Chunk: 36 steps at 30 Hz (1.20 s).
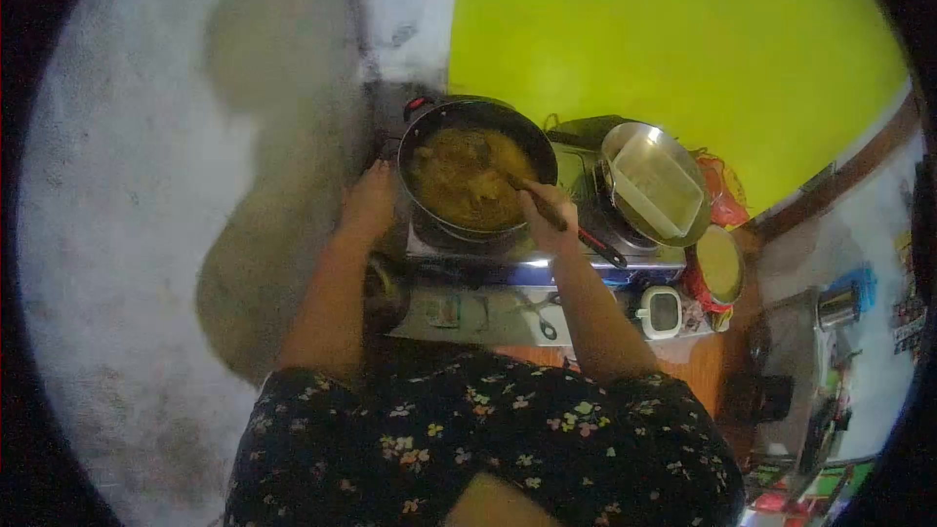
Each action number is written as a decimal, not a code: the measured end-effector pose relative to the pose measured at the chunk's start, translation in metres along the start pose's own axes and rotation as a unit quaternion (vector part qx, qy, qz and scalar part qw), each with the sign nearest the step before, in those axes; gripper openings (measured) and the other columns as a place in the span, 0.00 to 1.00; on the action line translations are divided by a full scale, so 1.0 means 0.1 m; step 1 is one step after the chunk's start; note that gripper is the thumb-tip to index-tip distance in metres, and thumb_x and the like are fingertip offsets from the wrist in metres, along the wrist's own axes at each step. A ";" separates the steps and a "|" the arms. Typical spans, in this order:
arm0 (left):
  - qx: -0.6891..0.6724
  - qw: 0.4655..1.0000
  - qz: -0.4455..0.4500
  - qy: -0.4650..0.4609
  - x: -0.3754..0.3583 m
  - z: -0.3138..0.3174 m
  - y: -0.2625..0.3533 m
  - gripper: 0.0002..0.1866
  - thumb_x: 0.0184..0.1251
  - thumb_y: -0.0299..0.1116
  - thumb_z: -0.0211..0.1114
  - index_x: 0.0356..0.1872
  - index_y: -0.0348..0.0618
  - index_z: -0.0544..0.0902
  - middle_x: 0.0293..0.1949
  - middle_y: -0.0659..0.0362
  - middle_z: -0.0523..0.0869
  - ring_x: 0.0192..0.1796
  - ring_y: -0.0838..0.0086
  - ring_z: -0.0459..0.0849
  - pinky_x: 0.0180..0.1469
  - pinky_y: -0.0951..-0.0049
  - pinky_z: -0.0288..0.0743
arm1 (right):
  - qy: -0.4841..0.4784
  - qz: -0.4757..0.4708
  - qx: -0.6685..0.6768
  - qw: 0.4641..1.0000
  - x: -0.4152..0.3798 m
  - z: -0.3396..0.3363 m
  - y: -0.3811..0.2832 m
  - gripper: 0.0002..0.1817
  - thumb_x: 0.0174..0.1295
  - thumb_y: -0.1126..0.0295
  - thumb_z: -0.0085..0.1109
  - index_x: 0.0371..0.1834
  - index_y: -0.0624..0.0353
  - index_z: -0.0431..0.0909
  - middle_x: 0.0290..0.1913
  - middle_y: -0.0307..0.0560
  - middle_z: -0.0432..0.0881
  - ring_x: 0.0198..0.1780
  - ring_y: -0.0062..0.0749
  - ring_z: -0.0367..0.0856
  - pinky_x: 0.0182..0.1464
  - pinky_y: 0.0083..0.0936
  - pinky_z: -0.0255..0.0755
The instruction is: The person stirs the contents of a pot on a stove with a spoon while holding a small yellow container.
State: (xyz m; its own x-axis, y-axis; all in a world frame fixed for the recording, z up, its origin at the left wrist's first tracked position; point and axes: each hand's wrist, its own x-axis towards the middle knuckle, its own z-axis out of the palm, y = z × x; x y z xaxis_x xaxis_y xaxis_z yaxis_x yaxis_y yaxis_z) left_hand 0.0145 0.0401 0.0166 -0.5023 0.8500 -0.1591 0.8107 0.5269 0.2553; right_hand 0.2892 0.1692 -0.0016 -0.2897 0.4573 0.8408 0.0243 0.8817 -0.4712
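A dark wok sits on the stove, with yellowish-brown food in liquid inside it. My right hand is closed around the brown handle of a stirring utensil, which reaches into the food; its submerged head is hidden. Below that hand, the wok's black and red long handle points to the lower right. My left hand is beside the wok's left side. Its fingers are dim and partly hidden, so I cannot make out whether they touch or grip anything.
Right on the stove, a metal pan holds a clear rectangular container. Farther right stands a round tub with pale contents. A white mug and dark-handled scissors are in front. A grey wall borders the left side.
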 end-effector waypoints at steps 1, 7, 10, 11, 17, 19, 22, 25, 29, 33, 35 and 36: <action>0.007 1.000 -0.001 0.000 0.03 0.04 -0.01 0.30 0.74 0.34 0.47 0.75 0.46 0.53 0.77 0.60 0.53 0.76 0.64 0.55 0.74 0.39 0.43 | -0.019 -0.004 -0.007 1.000 0.05 -0.03 -0.06 0.13 0.55 0.84 0.65 0.44 0.64 0.80 0.40 0.56 0.85 0.41 0.44 0.86 0.45 0.33 0.78; 0.040 0.998 0.041 0.030 0.16 0.22 -0.18 0.31 0.73 0.33 0.48 0.75 0.51 0.53 0.76 0.58 0.55 0.75 0.59 0.57 0.71 0.31 0.42 | -0.080 0.012 0.010 0.997 0.23 -0.03 -0.39 0.13 0.56 0.82 0.64 0.45 0.63 0.80 0.36 0.56 0.83 0.38 0.45 0.85 0.41 0.32 0.77; 0.008 0.998 0.044 0.043 0.17 0.22 -0.18 0.31 0.72 0.33 0.49 0.75 0.52 0.54 0.75 0.56 0.57 0.75 0.57 0.57 0.70 0.29 0.43 | -0.101 0.009 0.040 0.994 0.27 0.04 -0.58 0.13 0.57 0.80 0.63 0.46 0.64 0.79 0.35 0.56 0.82 0.38 0.47 0.84 0.41 0.32 0.77; -0.009 0.999 0.034 0.038 0.14 0.18 -0.14 0.31 0.72 0.32 0.49 0.75 0.52 0.54 0.75 0.55 0.57 0.75 0.56 0.57 0.70 0.30 0.44 | -0.098 0.000 0.062 0.993 0.27 0.08 -0.62 0.13 0.57 0.79 0.63 0.46 0.64 0.79 0.35 0.56 0.82 0.37 0.48 0.84 0.41 0.32 0.77; -0.043 0.999 0.016 0.021 0.09 0.16 -0.12 0.29 0.75 0.32 0.46 0.75 0.47 0.53 0.77 0.56 0.52 0.76 0.59 0.56 0.75 0.41 0.45 | -0.270 0.025 -0.075 0.960 0.21 0.09 -0.79 0.15 0.58 0.77 0.59 0.50 0.62 0.78 0.40 0.56 0.81 0.42 0.51 0.82 0.44 0.38 0.76; -0.017 1.000 0.008 -0.008 -0.04 -0.05 0.01 0.30 0.74 0.30 0.47 0.75 0.46 0.53 0.77 0.56 0.53 0.76 0.59 0.55 0.75 0.41 0.45 | -0.300 -0.004 -0.082 0.950 0.11 0.09 -0.68 0.17 0.58 0.75 0.58 0.52 0.60 0.77 0.41 0.56 0.80 0.44 0.52 0.81 0.45 0.39 0.76; -0.005 1.000 -0.001 -0.014 -0.02 -0.06 0.01 0.30 0.73 0.28 0.48 0.75 0.46 0.54 0.76 0.56 0.53 0.76 0.59 0.56 0.75 0.41 0.45 | -0.354 0.010 -0.139 0.925 -0.05 0.11 -0.49 0.18 0.58 0.72 0.58 0.54 0.58 0.77 0.42 0.55 0.78 0.45 0.52 0.79 0.45 0.40 0.76; 0.001 1.000 -0.004 -0.009 -0.02 -0.05 0.00 0.30 0.72 0.26 0.48 0.75 0.45 0.55 0.76 0.55 0.55 0.75 0.58 0.58 0.75 0.43 0.47 | -0.346 0.034 -0.179 0.920 -0.06 0.09 -0.49 0.20 0.57 0.73 0.60 0.54 0.56 0.77 0.45 0.55 0.79 0.46 0.51 0.81 0.45 0.39 0.77; -0.010 0.999 0.014 0.034 0.04 0.10 -0.09 0.30 0.72 0.25 0.48 0.74 0.43 0.55 0.75 0.54 0.56 0.73 0.56 0.61 0.73 0.45 0.54 | -0.333 0.037 -0.216 0.917 0.00 0.01 -0.48 0.20 0.56 0.74 0.62 0.54 0.56 0.77 0.47 0.57 0.80 0.46 0.50 0.82 0.45 0.40 0.78; 0.001 1.000 0.026 0.014 -0.05 -0.07 0.00 0.29 0.72 0.25 0.46 0.74 0.43 0.55 0.76 0.54 0.56 0.74 0.56 0.60 0.74 0.46 0.53 | -0.273 -0.014 -0.204 0.940 -0.01 -0.06 -0.29 0.19 0.56 0.72 0.59 0.54 0.57 0.77 0.35 0.52 0.76 0.36 0.49 0.79 0.35 0.39 0.74; -0.019 0.999 0.035 0.022 0.15 0.14 -0.15 0.29 0.72 0.25 0.46 0.74 0.44 0.55 0.76 0.55 0.55 0.74 0.56 0.60 0.74 0.46 0.51 | -0.261 -0.029 -0.219 0.940 0.06 -0.15 -0.30 0.19 0.56 0.72 0.60 0.53 0.59 0.77 0.34 0.52 0.76 0.33 0.46 0.79 0.31 0.35 0.74; -0.019 0.999 0.033 0.027 0.15 0.15 -0.17 0.30 0.72 0.28 0.47 0.75 0.46 0.55 0.76 0.54 0.56 0.74 0.56 0.61 0.74 0.45 0.51 | -0.246 0.057 -0.123 0.960 0.05 -0.18 -0.15 0.19 0.55 0.72 0.61 0.52 0.59 0.78 0.33 0.52 0.76 0.32 0.44 0.78 0.30 0.33 0.73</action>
State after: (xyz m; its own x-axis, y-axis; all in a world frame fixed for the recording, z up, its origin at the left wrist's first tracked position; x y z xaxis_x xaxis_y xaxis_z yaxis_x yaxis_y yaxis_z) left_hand -0.0022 0.0442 -0.0042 -0.4636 0.8815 -0.0900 0.8316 0.4679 0.2992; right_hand 0.3050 0.1597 0.0143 -0.6878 0.4949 0.5311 0.2897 0.8579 -0.4243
